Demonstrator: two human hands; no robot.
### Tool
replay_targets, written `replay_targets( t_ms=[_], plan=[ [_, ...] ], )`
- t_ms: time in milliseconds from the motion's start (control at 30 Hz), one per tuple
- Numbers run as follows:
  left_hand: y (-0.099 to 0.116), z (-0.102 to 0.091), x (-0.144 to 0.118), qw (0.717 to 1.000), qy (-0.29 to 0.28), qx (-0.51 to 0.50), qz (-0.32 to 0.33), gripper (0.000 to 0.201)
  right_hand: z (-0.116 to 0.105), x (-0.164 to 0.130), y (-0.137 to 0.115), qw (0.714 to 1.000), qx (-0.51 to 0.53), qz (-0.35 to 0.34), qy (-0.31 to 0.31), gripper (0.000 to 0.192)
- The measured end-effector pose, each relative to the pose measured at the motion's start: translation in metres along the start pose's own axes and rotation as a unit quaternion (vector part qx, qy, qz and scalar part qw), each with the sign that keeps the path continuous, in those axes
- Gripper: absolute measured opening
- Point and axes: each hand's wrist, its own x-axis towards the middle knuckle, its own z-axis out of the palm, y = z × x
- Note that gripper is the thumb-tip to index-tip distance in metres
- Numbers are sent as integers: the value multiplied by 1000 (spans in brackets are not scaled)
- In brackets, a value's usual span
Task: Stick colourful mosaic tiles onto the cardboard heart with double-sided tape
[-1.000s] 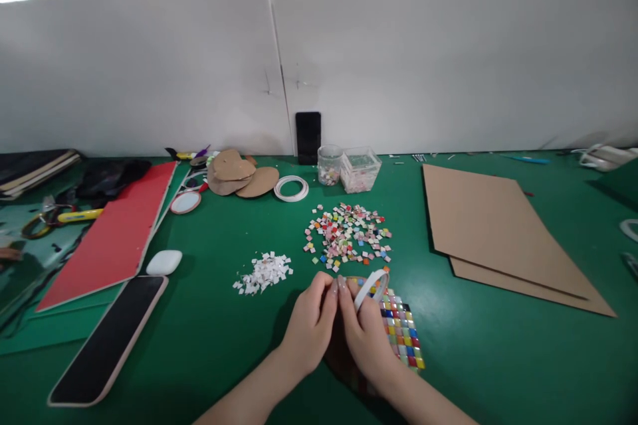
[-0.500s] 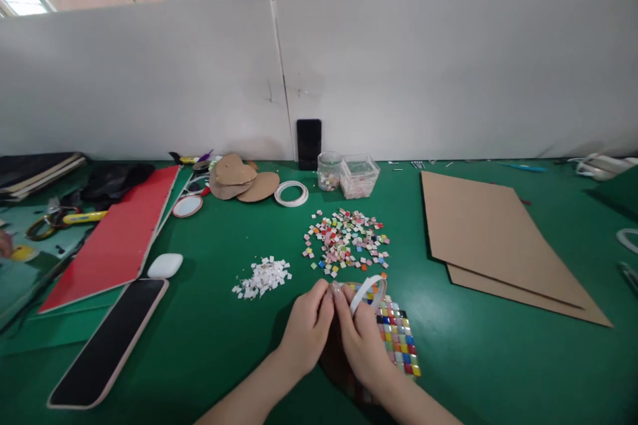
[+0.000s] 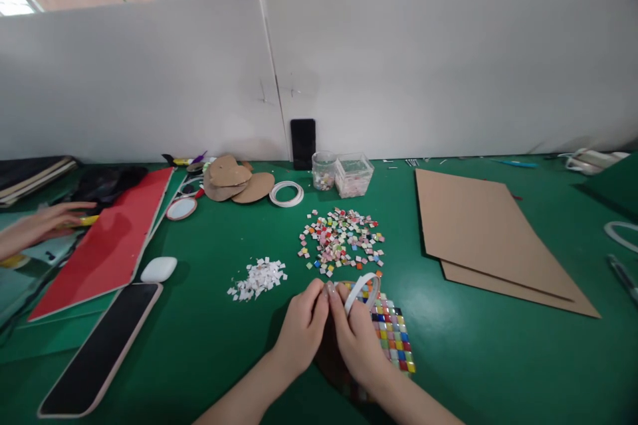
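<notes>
My left hand (image 3: 302,331) and my right hand (image 3: 356,339) meet fingertip to fingertip low in the middle of the green table. A white tape roll (image 3: 363,289) hangs around my right hand's fingers, and both hands pinch at its edge. Under my right hand lies a grid of coloured mosaic tiles (image 3: 393,339). Just beyond sits a loose heap of coloured tiles (image 3: 341,239). A small pile of white paper bits (image 3: 258,277) lies to the left of my hands.
Brown cardboard sheets (image 3: 486,236) lie right. A phone (image 3: 102,348), a white case (image 3: 158,269) and a red board (image 3: 107,242) lie left, where another person's hand (image 3: 42,224) reaches in. Jars (image 3: 343,172), a second tape roll (image 3: 286,193) and cardboard cut-outs (image 3: 239,179) sit by the white partition.
My hands stay together on the tape roll, shifting only slightly. Another person's hand has come into view at the far left.
</notes>
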Motion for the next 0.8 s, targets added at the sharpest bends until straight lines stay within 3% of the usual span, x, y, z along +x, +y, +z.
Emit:
replay_targets(
  t_ms=[800],
  plan=[
    [-2,-1,1,999,8,28,18,28,0,3,-3,1000,7,-16,-16,27]
  ],
)
